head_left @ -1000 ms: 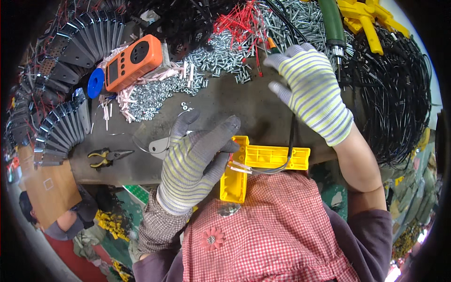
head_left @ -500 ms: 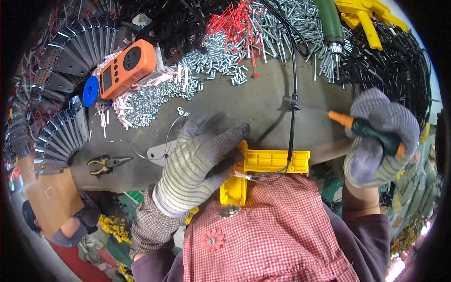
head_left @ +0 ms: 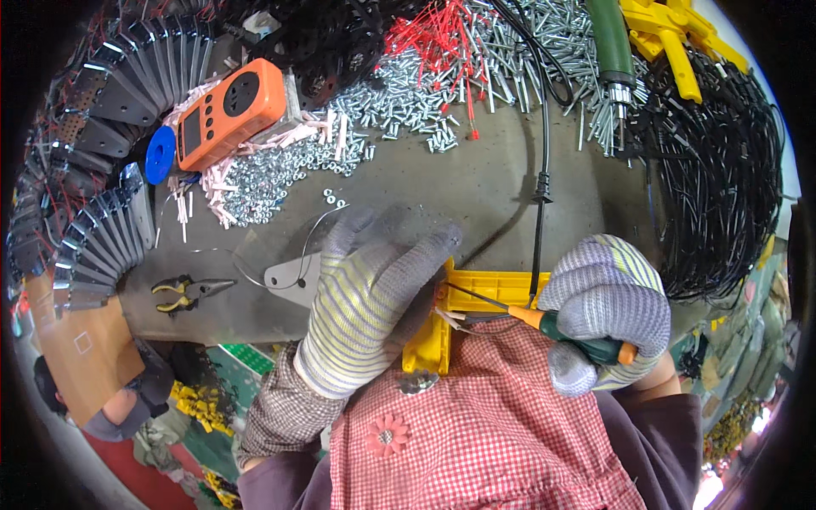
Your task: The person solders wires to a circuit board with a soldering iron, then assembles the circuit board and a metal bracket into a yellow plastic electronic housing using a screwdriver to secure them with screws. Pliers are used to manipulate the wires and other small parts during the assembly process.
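Because the right hand (head_left: 608,314) is swinging its gripped tool (head_left: 551,326) inward, the shaft (head_left: 480,296) is now reaching the yellow casing (head_left: 501,284) that the left hand (head_left: 365,297) is holding at the near edge of the bench (head_left: 408,183).

The orange-and-green screwdriver (head_left: 529,316) slants, tip at the yellow housing (head_left: 499,283).

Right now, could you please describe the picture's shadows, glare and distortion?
Head view: the black cable casts a soft shadow on the table; head view: metal brackets glint and the lower-right rim glares white; head view: fisheye bending, black corners.
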A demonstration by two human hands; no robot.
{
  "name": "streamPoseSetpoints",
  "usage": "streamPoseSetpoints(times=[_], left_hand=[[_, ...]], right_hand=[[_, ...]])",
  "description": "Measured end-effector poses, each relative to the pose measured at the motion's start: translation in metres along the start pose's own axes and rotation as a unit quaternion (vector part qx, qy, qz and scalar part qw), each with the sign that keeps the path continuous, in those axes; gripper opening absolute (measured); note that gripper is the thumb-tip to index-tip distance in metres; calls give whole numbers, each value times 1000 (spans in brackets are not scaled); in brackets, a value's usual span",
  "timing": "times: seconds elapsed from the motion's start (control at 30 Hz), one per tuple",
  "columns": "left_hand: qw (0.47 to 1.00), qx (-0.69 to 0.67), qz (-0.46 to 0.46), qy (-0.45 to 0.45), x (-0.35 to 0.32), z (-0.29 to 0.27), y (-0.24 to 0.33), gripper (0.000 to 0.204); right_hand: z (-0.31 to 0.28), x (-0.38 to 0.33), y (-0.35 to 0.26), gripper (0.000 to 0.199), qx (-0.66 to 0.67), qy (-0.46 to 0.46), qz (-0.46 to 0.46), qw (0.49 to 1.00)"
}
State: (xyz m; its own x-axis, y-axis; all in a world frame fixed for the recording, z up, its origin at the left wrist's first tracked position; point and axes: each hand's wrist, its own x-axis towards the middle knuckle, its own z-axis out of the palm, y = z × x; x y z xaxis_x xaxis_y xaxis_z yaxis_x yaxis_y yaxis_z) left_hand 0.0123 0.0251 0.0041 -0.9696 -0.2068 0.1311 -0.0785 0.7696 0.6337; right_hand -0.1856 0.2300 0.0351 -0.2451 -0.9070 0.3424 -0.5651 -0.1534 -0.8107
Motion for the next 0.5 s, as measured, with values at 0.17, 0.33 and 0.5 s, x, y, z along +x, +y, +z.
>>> streamPoseSetpoints(times=[0.17,0.33,0.5], left_hand=[[999,-17,-18,-22,-3,-1,-2,64],[999,16,-15,-30,1,0,0,63],[1000,7,-5,2,5,-11,12,58]], right_hand=[[-1,-2,-1,40,-33,-96,-16,995],[0,-3,3,65,-104,-194,-24,975],[19,34,-24,44,-194,-53,-50,978]])
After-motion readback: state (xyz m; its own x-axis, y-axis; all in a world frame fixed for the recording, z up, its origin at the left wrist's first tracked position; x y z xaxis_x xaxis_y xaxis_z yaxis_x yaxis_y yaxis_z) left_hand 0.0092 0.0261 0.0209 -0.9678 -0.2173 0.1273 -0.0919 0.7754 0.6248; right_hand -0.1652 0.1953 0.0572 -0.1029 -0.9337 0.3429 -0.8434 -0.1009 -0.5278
